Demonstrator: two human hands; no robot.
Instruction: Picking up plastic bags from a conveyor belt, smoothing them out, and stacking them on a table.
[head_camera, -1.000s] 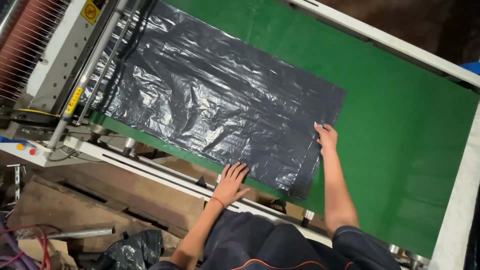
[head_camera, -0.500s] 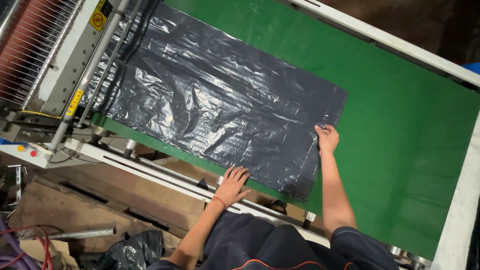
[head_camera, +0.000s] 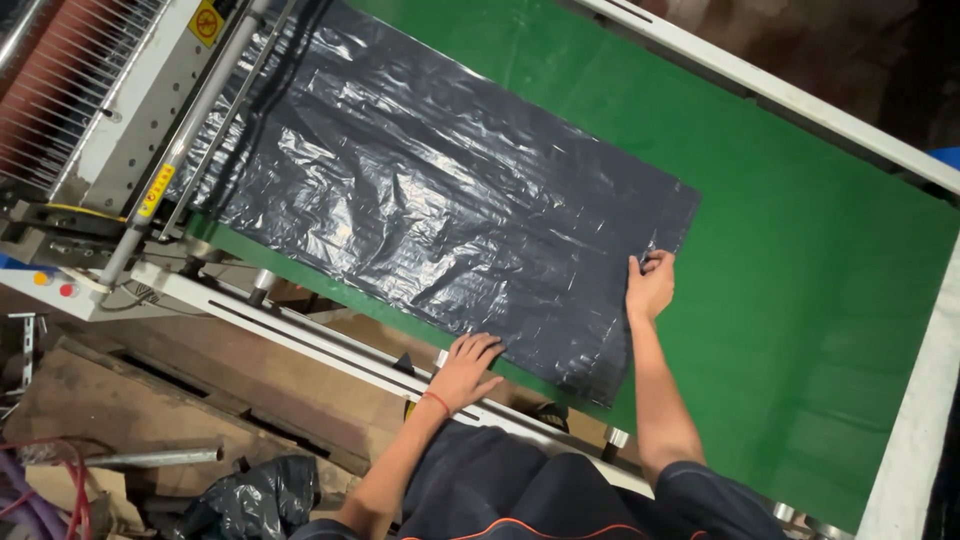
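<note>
Hands are laid on a crinkled black plastic sheet (head_camera: 440, 210) on green tabletop (head_camera: 800, 260): left hand (head_camera: 468, 368) spread flat, right hand (head_camera: 650, 285) pinching its edge.

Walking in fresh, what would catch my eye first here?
A big crinkled black plastic sheet lies across a bright green conveyor belt, its far end running into the metal machine at upper left. The left hand presses flat on the sheet's near edge, while the right hand pinches its end near the corner.
</note>
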